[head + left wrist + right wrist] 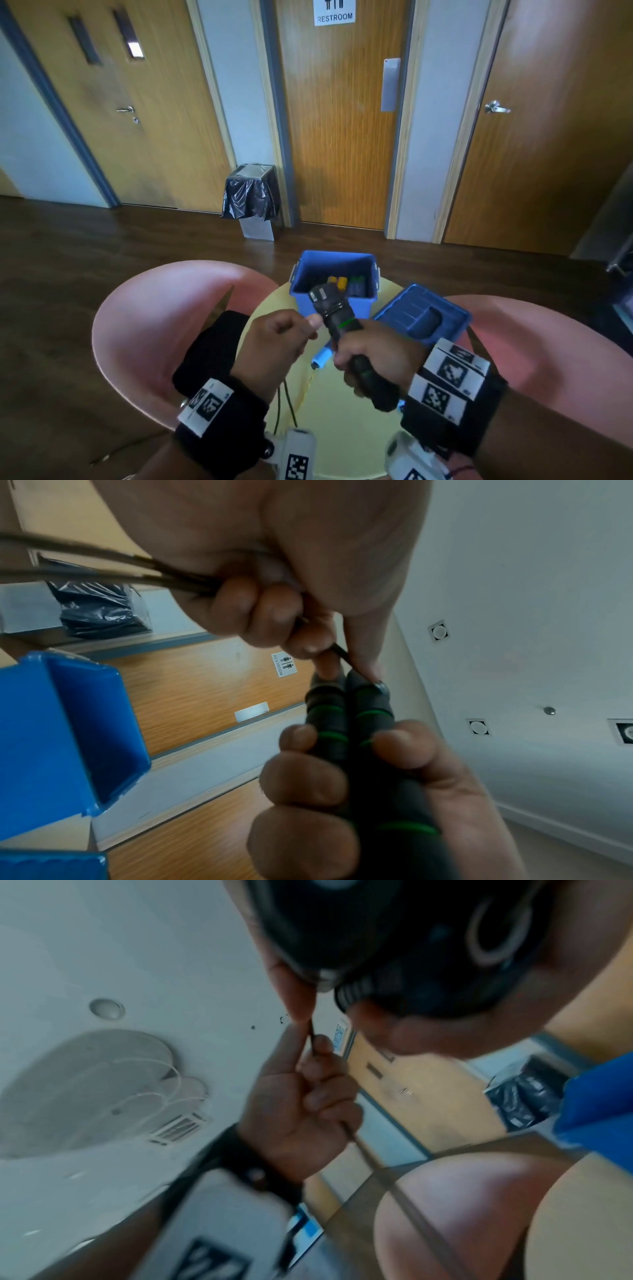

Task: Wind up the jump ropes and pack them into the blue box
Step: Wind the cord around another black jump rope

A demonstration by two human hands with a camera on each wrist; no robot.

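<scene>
My right hand (356, 359) grips the two black jump-rope handles (334, 308) with green rings, held side by side and pointing up toward the blue box (334, 274). In the left wrist view its fingers (308, 777) wrap round both handles (349, 718). My left hand (301, 329) pinches the thin dark cord (103, 569) just beside the handle tops, and loops of it hang below the fist (284, 401). The open box holds rope bundles with yellow and green handles. A blue-handled rope (322, 358) with a yellow cord lies on the table under my hands.
The box's blue lid (423, 317) lies upside down to its right on the round yellow table (342, 435). Pink chairs (154, 325) flank the table on both sides. A bin with a black bag (251, 198) stands by the restroom door beyond.
</scene>
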